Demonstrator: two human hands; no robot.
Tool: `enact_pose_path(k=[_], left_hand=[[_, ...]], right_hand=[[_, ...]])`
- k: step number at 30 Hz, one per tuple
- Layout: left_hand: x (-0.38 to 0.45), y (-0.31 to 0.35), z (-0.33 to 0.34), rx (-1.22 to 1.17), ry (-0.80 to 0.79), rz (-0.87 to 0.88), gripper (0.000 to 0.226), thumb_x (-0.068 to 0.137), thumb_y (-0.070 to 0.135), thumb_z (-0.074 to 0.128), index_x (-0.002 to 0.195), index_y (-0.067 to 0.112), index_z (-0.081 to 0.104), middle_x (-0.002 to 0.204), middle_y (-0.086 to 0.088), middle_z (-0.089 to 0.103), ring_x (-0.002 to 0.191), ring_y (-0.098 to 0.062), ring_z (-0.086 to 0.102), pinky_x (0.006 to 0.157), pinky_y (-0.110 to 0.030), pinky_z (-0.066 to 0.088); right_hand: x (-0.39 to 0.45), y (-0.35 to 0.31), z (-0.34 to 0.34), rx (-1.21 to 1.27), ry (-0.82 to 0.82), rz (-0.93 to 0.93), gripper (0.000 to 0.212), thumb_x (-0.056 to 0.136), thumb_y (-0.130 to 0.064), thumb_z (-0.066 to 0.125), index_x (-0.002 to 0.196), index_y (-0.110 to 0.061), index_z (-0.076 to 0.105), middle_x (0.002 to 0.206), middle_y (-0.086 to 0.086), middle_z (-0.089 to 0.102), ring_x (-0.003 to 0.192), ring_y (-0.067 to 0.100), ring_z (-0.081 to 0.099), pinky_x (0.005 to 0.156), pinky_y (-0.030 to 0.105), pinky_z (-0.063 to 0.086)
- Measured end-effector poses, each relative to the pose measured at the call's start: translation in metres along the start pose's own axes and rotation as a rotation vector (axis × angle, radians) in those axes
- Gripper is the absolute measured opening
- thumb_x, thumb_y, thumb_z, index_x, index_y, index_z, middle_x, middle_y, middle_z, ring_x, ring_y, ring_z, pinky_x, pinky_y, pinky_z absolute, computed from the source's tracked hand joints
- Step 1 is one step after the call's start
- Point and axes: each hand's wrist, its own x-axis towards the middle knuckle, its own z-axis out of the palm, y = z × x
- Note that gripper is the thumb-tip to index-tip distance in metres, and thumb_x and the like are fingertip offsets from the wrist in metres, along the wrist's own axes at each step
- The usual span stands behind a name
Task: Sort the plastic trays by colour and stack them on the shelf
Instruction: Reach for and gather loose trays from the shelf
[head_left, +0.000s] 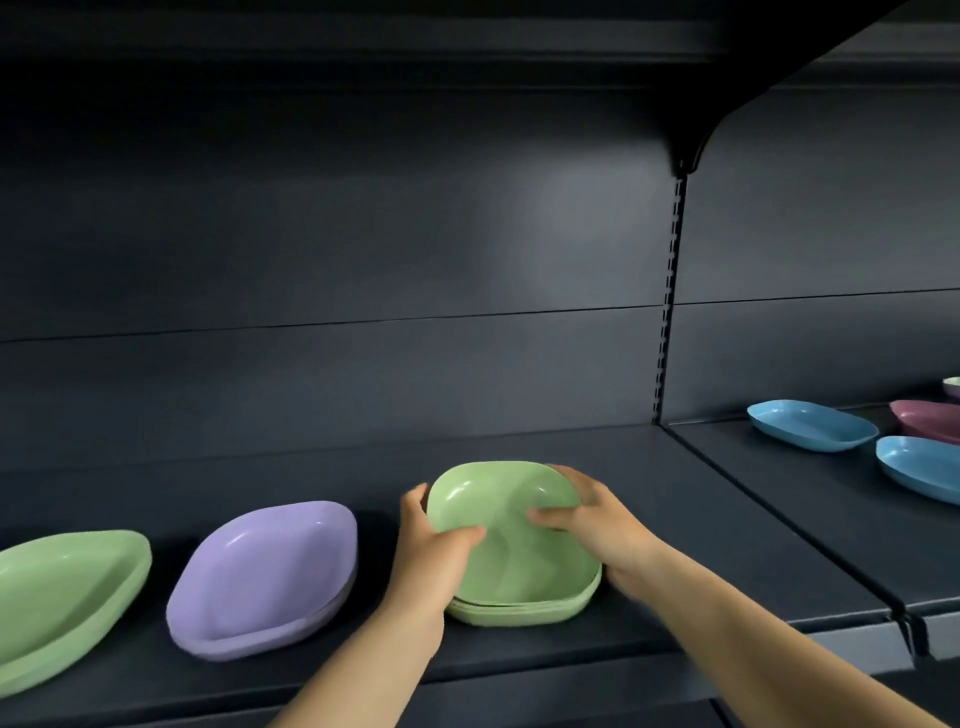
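Left hand (434, 551) and right hand (597, 525) grip the glossy green tray (511, 566) (rounded-square, topping its stack).

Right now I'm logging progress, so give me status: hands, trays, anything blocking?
Left hand and right hand both gripping top green tray on green stack. Purple stack alongside, apart. Nothing in the way.

I'm looking at a dark shelf (675, 499), split by a slotted upright. On its left bay sit a green tray (57, 597) at the far left, a purple stack (260, 577) beside it, then a green stack (519, 551). On the right bay lie two blue trays (813, 423) (919, 467) and a maroon tray (930, 418).
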Motion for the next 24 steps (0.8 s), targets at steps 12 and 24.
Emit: enact_pose_path(k=[12,24], left_hand=[[0.000,-0.011,0.000,-0.021,-0.051,0.037,0.061,0.083,0.003,0.066,0.127,0.040,0.046,0.120,0.016,0.057,0.108,0.000,0.053,0.084,-0.022,0.042],[0.002,-0.013,0.003,0.083,-0.009,0.015,0.055,0.082,0.006,0.068,0.125,0.033,0.048,0.115,0.009,0.061,0.109,-0.012,0.058,0.098,-0.033,0.045]], right_hand=[[0.016,0.015,-0.018,0.056,-0.186,-0.024,0.061,0.078,0.009,0.067,0.125,-0.027,0.053,0.108,0.000,0.070,0.097,0.017,0.067,0.080,0.027,0.055],[0.020,0.019,-0.021,0.050,-0.178,-0.032,0.044,0.081,0.009,0.061,0.112,-0.021,0.058,0.093,-0.004,0.071,0.081,0.010,0.068,0.068,0.022,0.053]])
